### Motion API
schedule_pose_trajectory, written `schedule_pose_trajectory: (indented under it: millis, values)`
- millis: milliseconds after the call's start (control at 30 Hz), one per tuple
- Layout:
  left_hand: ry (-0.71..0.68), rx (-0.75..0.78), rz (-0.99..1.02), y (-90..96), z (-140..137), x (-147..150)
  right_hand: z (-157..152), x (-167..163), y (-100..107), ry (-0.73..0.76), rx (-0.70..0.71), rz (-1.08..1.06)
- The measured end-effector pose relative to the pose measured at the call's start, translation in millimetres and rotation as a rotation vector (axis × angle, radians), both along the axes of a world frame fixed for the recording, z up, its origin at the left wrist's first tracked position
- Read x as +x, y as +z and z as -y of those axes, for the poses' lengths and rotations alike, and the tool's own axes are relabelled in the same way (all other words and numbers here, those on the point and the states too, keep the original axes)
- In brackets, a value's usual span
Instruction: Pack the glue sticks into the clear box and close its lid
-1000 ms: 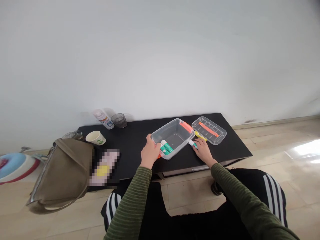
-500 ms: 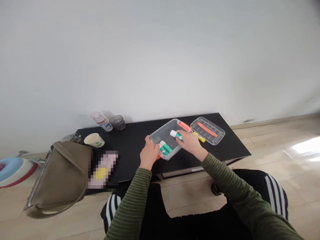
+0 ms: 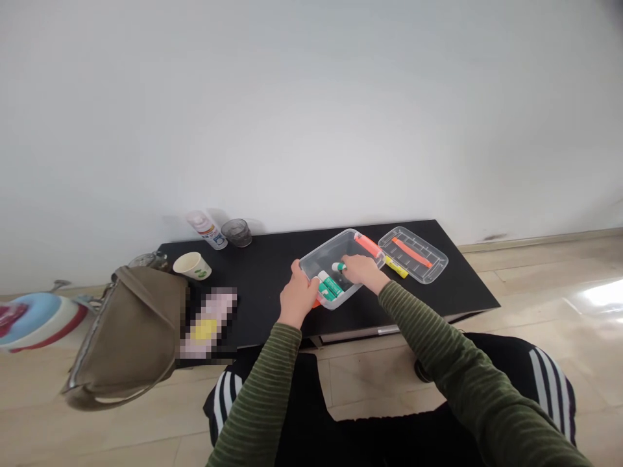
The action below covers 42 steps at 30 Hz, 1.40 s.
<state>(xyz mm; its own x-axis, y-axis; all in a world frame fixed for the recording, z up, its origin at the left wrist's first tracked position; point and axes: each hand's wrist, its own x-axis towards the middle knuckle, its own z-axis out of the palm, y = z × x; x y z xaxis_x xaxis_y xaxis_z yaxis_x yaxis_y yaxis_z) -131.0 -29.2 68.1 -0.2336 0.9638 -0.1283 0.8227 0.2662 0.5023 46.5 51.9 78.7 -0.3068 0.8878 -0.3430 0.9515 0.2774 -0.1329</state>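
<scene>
My left hand (image 3: 298, 295) grips the near left end of a clear plastic box (image 3: 311, 259) with orange latches. Inside the box, my right hand (image 3: 363, 269) is closed around a green glue stick (image 3: 339, 266) with a white cap, most of it hidden by the fingers. Two more green-and-white glue sticks (image 3: 332, 285) lie side by side at the box's near left end. The clear lid (image 3: 433, 263) with its orange handle (image 3: 411, 252) lies flat to the right. Between box and lid rests a yellow stick (image 3: 396, 266).
On the black table (image 3: 263, 279) stand a paper cup (image 3: 191, 266), a dark glass (image 3: 237, 233) and a white spray can (image 3: 207, 229). A brown bag (image 3: 131, 331) covers the left end, beside a blurred pinkish item (image 3: 209, 322). The wall (image 3: 311, 117) rises directly behind.
My right hand has lowered the glue stick from above the box down into it. The left hand keeps its hold on the box. The whole view has shifted slightly.
</scene>
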Motion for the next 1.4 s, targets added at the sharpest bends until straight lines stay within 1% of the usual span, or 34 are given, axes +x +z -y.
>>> schedule_pose_trajectory:
  millis: [200, 333, 400, 433, 467, 500, 567, 633, 667, 700, 733, 767, 833, 900, 967, 1067, 1200, 1300, 1400]
  values:
    - [-0.002, 0.003, -0.007, 0.7, 0, 2, -2, 3, -7, 0.02, -0.03, 0.02]
    - [-0.005, 0.009, -0.008, 2.0, 1, 3, -2, 4, -11, 0.026, -0.022, 0.005]
    - [-0.007, 0.012, -0.006, 2.5, 1, 3, 0, 5, -11, 0.024, 0.016, -0.036]
    - [-0.006, 0.01, -0.002, 2.6, 0, 2, 2, 6, -11, 0.024, 0.076, -0.101]
    - [-0.003, 0.005, 0.002, 2.6, 0, 2, 4, 8, -11, 0.022, 0.174, -0.197]
    - [0.001, -0.002, 0.006, 2.6, -1, 2, 6, 12, -12, 0.02, 0.304, -0.313]
    - [0.008, -0.013, 0.008, 2.0, -3, 1, 10, 26, -16, -0.009, 0.615, -0.542]
    - [0.006, -0.016, 0.005, 1.0, -3, 1, 12, 47, -26, -0.095, 0.876, -0.659]
    - [0.004, -0.015, 0.002, 0.3, -4, 1, 12, 58, -32, -0.159, 0.966, -0.68]
    - [0.003, -0.014, 0.0, -0.4, -4, 1, 11, 70, -39, -0.218, 1.02, -0.681]
    - [0.002, -0.012, 0.001, -1.1, -4, 1, 10, 82, -46, -0.269, 1.042, -0.669]
    - [0.002, -0.011, 0.003, -1.5, -4, 1, 8, 92, -54, -0.299, 1.034, -0.651]
    - [0.002, -0.009, 0.01, -1.9, -4, 1, 6, 106, -67, -0.313, 0.974, -0.622]
    - [-0.001, -0.012, 0.016, -1.4, -5, 1, 3, 112, -76, -0.288, 0.91, -0.619]
    - [-0.001, -0.019, 0.016, -0.4, -5, 1, 1, 112, -82, -0.274, 0.866, -0.632]
    - [-0.001, -0.028, 0.016, 0.6, -5, 1, 1, 110, -82, -0.3, 0.786, -0.624]
    - [-0.007, -0.013, 0.013, -0.2, -5, 2, 3, 110, -75, -0.331, 0.685, -0.536]
    - [-0.006, -0.002, 0.016, -1.0, -5, 2, 4, 111, -70, -0.324, 0.642, -0.513]
    - [-0.004, -0.006, 0.014, -0.3, -5, 1, 4, 114, -71, -0.351, 0.63, -0.529]
